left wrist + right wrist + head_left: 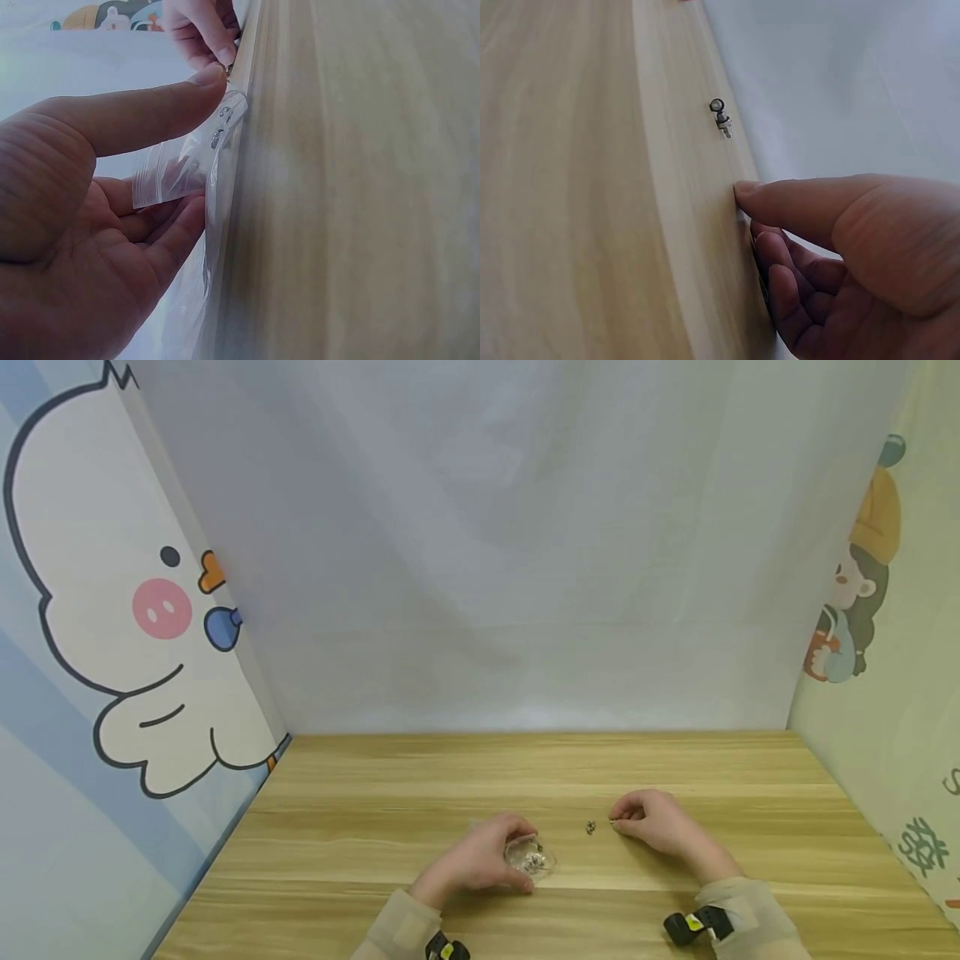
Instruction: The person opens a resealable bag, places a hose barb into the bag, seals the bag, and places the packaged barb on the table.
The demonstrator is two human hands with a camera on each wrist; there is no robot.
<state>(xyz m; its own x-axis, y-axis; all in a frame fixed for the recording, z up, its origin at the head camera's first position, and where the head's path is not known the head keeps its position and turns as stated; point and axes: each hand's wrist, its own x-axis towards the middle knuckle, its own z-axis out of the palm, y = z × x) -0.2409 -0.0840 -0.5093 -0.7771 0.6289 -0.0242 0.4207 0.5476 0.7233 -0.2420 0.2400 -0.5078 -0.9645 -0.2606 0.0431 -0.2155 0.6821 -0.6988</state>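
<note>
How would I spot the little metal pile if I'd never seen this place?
On the wooden table, look between the person's left hand and right hand. Nearer the right hand sits the small metal pile, loose on bare wood, unlike the metal pieces inside the clear bag.

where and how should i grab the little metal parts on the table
Likely best one at a time, thumb and fingertip pinching opposite sides, coming from the right: the metal parts are tiny and bunched on the table, with the right hand beside them on that side.
</note>
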